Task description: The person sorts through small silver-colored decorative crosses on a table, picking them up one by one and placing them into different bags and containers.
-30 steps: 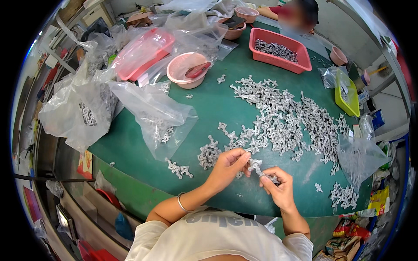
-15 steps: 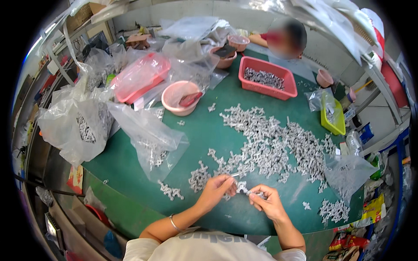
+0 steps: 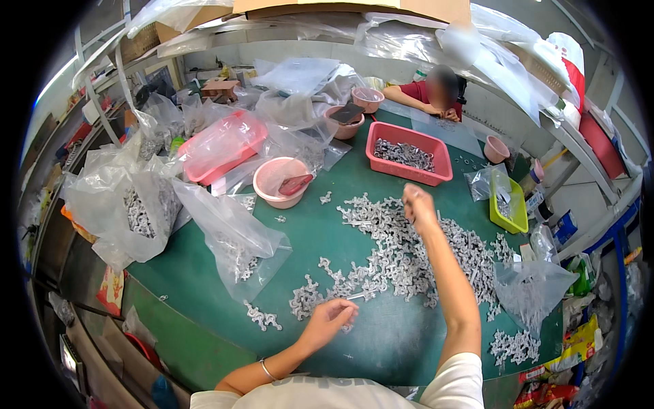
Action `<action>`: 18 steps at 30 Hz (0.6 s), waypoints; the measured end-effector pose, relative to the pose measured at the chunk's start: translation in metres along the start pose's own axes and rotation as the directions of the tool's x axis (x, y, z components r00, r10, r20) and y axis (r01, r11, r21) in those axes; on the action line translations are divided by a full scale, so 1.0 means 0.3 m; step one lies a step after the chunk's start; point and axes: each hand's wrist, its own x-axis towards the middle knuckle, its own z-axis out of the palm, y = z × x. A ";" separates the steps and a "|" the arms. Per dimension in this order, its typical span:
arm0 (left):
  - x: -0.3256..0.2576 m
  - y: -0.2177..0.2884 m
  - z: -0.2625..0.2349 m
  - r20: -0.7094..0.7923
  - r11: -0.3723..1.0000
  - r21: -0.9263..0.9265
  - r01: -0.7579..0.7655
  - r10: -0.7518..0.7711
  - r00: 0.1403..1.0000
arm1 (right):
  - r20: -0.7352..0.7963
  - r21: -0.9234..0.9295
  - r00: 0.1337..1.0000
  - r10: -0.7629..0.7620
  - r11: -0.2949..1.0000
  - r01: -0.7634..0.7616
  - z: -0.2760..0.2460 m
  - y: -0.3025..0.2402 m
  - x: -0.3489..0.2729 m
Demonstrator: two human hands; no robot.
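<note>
My left hand [image 3: 328, 323] is curled low over the near part of the green table [image 3: 225, 300]. A thin, light metal rod [image 3: 362, 295] sticks out from its fingers toward the right. My right arm is stretched far forward. My right hand [image 3: 417, 206] is closed above the far side of a heap of small grey metal parts [image 3: 402, 252], just short of the pink tray [image 3: 444, 175]. Whatever it holds, if anything, is hidden. More grey parts lie inside the tray. A small cluster of the same parts [image 3: 308, 298] sits beside my left hand.
Clear plastic bags [image 3: 235, 235] with parts lie on the left, near a pink bowl [image 3: 281, 200] holding a red-handled tool [image 3: 296, 184]. At right stand a yellow-green basket [image 3: 519, 217] and another bag [image 3: 531, 290]. A person [image 3: 415, 95] sits across the table.
My right hand has left my left hand and the part between them, reaching forward to near the pink tray. The left hand has lowered slightly. My view has tilted up.
</note>
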 end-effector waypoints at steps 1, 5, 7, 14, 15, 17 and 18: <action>0.000 -0.015 -0.013 -0.025 0.999 0.023 -0.039 0.039 0.999 | -0.046 -0.050 0.998 0.037 0.998 -0.040 0.044 0.039 -0.035; -0.022 -0.029 -0.055 0.014 0.725 0.656 -0.210 0.267 0.964 | 0.131 -0.293 0.986 0.100 0.954 -0.058 0.062 0.153 -0.255; -0.043 -0.046 -0.067 0.011 0.567 0.791 -0.228 0.360 0.933 | 0.252 -0.341 0.952 0.171 0.937 -0.078 0.044 0.134 -0.379; -0.094 -0.075 -0.059 -0.126 0.325 0.945 0.041 0.245 0.961 | 0.332 -0.853 0.929 -0.164 0.369 0.370 0.115 0.227 -0.675; -0.090 -0.087 -0.059 -0.105 0.328 0.944 0.017 0.251 0.962 | 0.348 -0.872 0.921 -0.176 0.299 0.387 0.136 0.234 -0.682; -0.084 -0.117 -0.059 -0.070 0.335 0.942 -0.023 0.264 0.962 | 0.396 -0.878 0.896 -0.199 0.204 0.433 0.171 0.266 -0.677; -0.083 -0.126 -0.054 -0.060 0.337 0.941 -0.035 0.266 0.962 | 0.418 -0.875 0.884 -0.208 0.171 0.454 0.169 0.287 -0.666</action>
